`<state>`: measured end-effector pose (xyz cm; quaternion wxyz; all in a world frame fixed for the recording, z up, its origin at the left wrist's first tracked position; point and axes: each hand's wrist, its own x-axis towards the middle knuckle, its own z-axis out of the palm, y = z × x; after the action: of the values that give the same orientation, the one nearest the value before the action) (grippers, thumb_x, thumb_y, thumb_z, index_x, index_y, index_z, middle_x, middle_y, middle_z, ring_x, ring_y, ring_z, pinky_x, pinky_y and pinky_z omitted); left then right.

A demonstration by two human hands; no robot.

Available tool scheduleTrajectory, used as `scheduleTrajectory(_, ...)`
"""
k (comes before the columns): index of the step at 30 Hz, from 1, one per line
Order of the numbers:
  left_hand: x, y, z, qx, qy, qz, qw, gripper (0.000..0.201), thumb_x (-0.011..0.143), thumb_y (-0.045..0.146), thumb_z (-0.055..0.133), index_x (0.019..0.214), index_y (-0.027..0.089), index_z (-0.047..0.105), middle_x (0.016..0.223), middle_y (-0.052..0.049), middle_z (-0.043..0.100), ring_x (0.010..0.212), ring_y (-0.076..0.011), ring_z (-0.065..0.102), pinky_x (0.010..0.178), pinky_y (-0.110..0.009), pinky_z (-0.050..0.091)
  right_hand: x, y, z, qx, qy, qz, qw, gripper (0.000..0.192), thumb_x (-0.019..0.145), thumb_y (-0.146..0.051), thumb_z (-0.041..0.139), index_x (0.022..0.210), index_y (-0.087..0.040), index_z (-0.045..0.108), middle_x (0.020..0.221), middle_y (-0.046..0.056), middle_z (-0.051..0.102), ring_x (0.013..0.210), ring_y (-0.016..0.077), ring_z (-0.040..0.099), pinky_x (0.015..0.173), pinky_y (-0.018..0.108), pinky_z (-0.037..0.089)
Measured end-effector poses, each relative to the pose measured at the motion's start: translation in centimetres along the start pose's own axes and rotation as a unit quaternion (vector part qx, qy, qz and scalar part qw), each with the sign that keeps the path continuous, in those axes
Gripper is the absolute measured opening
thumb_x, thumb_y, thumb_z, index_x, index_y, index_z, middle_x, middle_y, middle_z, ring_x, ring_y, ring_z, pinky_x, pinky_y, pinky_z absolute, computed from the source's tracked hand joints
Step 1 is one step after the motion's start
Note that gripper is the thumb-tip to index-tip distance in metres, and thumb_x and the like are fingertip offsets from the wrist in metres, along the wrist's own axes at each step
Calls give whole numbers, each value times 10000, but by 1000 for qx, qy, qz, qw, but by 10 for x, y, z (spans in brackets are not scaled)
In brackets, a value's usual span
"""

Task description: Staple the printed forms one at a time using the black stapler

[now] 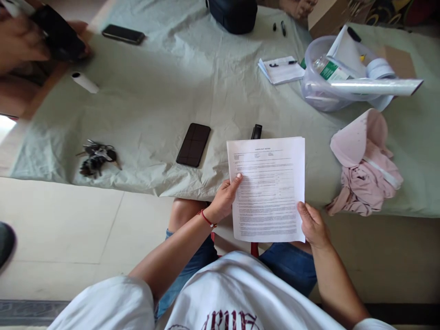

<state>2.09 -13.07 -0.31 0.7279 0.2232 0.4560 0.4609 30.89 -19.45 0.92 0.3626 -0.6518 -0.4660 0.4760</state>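
A stack of printed paper sheets [264, 192] is held upright before me, over the table's front edge and my lap. My left hand [225, 199] grips its left edge, thumb on the front and fingers behind. Lower on the right edge, my right hand [312, 224] pinches the sheets the same way. Small text lines cover the top page, too fine to read. Just beyond the top edge a small black object [256, 131] is partly hidden by the paper. A black smartphone [193, 145] lies to the left of the sheets.
A green cloth covers the table [154, 101]. On it are keys [98, 158], a white roll [85, 82], another phone [123, 34], a black case [233, 13], a notepad [283, 71], a plastic basket [318, 94] and a pink cap with cloth [364, 165]. Another person's hands [24, 43] hold something black.
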Motion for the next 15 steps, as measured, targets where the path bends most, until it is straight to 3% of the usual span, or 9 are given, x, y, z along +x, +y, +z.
scheduleTrajectory(3,-2,-3,-2,-2,8,-2,1000,608,825,752,881,1034,182,865,1032,-167,890,1136,-414,832,1018,-532,687,-4,-6,0,-9,1,13,1000,495,958,-775,693,1034,-338,913,1044,68,895,1107,412,850,1077,563,678)
scheduleTrajectory(9,-22,-10,0,19,-22,-42,999,633,848,790,833,1004,177,860,1061,-174,884,1037,-400,839,971,-539,693,-22,3,-9,-37,38,14,999,406,912,-716,768,1012,-345,900,932,43,883,1032,432,852,875,542,727)
scheduleTrajectory(12,-26,0,2,91,-54,19,994,620,908,798,764,1017,195,863,1049,-148,879,1062,-392,829,992,-524,684,-25,6,-19,-34,-6,-23,999,395,914,-677,794,1012,-308,895,932,51,879,994,402,853,900,550,724)
scheduleTrajectory(15,-17,28,10,189,-95,117,970,601,936,804,721,988,223,868,1027,-112,876,1054,-371,813,969,-498,691,-13,0,-32,-33,-11,-87,996,306,896,-599,852,1051,-339,900,1023,49,886,1116,404,835,1040,588,685)
